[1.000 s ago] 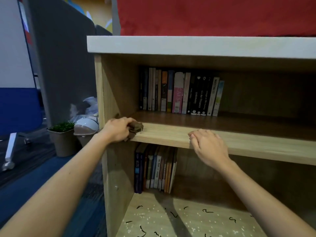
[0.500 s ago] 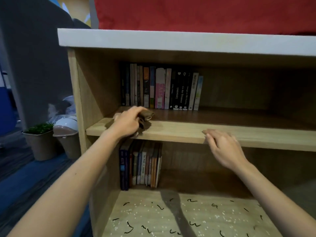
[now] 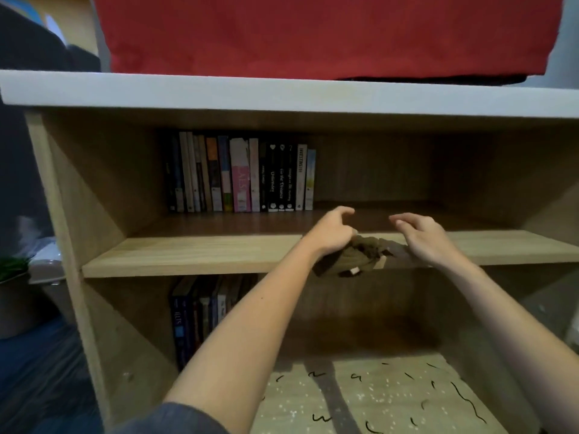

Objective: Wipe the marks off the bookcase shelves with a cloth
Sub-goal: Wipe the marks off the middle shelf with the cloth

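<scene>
The brown cloth (image 3: pixel 351 256) is being held bunched at the front edge of the middle shelf (image 3: pixel 194 253) by the left hand (image 3: pixel 329 233); the right hand (image 3: pixel 423 238) is being kept open just beside it.

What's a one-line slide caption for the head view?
Head view: left hand holds a brown cloth at the middle shelf's front edge, right hand open beside it; black marks cover the bottom shelf.

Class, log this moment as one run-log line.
left hand: on brown cloth at middle shelf front edge | right hand: open, beside cloth | bottom shelf: black marks remain
</scene>
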`<action>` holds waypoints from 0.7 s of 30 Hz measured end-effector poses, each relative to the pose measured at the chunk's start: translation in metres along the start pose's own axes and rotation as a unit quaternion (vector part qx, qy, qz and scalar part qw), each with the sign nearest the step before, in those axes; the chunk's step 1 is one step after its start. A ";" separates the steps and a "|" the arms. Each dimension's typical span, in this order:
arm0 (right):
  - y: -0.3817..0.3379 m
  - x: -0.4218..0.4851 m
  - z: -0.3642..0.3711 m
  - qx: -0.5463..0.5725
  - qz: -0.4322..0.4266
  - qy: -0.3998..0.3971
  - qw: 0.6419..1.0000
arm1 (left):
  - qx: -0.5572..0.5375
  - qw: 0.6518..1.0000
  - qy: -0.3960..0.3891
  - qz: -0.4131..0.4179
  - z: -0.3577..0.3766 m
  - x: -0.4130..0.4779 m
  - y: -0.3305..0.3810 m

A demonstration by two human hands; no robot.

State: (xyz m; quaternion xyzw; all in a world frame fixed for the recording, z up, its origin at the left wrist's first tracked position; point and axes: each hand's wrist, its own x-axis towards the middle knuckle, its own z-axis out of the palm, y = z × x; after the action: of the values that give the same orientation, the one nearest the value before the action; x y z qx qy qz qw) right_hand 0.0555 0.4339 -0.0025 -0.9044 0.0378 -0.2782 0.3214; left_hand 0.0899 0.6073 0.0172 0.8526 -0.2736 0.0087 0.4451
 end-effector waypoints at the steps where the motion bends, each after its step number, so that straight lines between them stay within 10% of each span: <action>1: -0.006 0.003 0.003 -0.014 -0.006 -0.006 1.000 | -0.003 0.999 0.036 0.020 -0.007 -0.001 -0.004; 9: -0.064 0.013 0.074 -0.212 -0.100 -0.171 0.957 | 0.253 0.957 0.139 -0.023 -0.053 -0.016 -0.082; 14: -0.039 -0.025 0.040 -0.102 -0.295 -0.135 0.940 | 0.305 0.944 0.129 0.017 -0.058 -0.015 -0.084; 17: -0.025 0.010 0.011 0.017 -0.204 -0.101 0.974 | 0.299 0.945 0.129 0.024 -0.053 -0.013 -0.084; 21: -0.008 0.091 0.032 -0.134 -0.066 -0.117 0.982 | 0.285 0.944 0.164 0.034 -0.050 -0.014 -0.086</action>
State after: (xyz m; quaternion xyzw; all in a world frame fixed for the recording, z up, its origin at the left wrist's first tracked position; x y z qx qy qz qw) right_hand 0.1486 0.4357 0.0252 -0.9659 -0.0230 -0.1839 0.1807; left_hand 0.1297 0.6907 -0.0213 0.9208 -0.2123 0.2408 0.2217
